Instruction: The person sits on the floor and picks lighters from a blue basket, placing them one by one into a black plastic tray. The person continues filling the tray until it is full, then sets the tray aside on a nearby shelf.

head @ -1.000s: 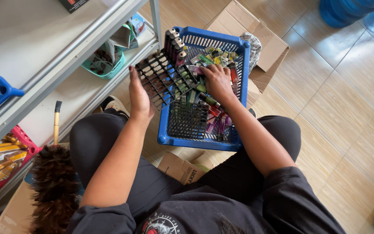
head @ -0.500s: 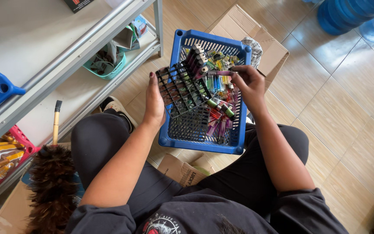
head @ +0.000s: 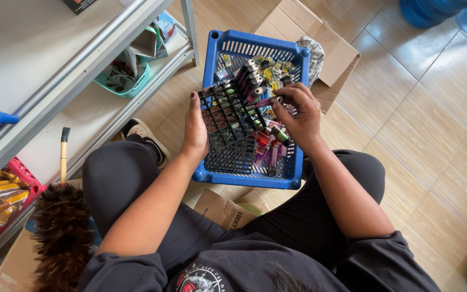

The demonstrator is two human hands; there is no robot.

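Observation:
A blue plastic basket (head: pixel 255 179) rests on my lap, filled with several coloured lighters (head: pixel 270 73). Inside it lies a black grid tray (head: pixel 227 120) with lighters standing in its upper slots. My left hand (head: pixel 195 130) holds the tray's left edge. My right hand (head: pixel 298 111) pinches a purple lighter (head: pixel 268 100) just right of the tray, over the loose lighters.
A metal shelf unit (head: pixel 82 59) stands at left with a teal basket (head: pixel 122 81) on its lower shelf. A feather duster (head: pixel 60 232) and a red crate (head: pixel 6 189) lie at lower left. Cardboard boxes (head: pixel 336 51) sit behind the basket; blue water jugs (head: pixel 433 11) at top right.
My right hand has lifted a purple lighter from the pile and brought it toward the tray's right edge. My left hand shifted slightly along the tray's left side.

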